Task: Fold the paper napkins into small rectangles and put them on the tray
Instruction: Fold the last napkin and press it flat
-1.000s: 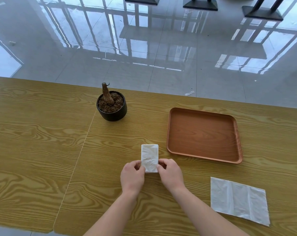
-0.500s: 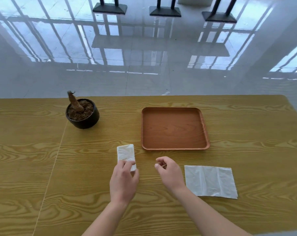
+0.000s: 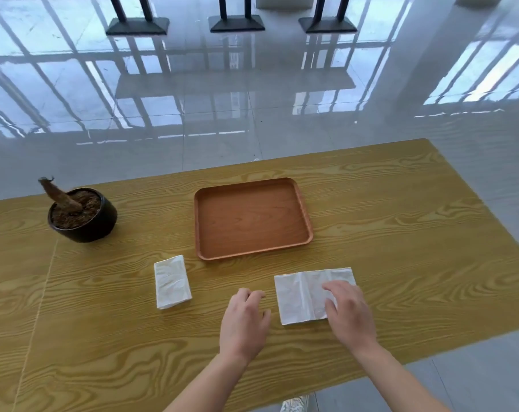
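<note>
The right hand [image 3: 349, 312] lay flat on the unfolded napkin [image 3: 301, 295] near the tray [image 3: 307, 215], gripping nothing; the left hand [image 3: 244, 321] hovered open just beside it. The folded napkin [image 3: 172, 281] sat untrayed. Thin paper could slide or crease crookedly under uneven pressure.

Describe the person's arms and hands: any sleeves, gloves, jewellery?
Both forearms are bare to the frame edge, with no sleeve in view. The left hand and the right hand wear no gloves, and no rings, watch or bands show.
</note>
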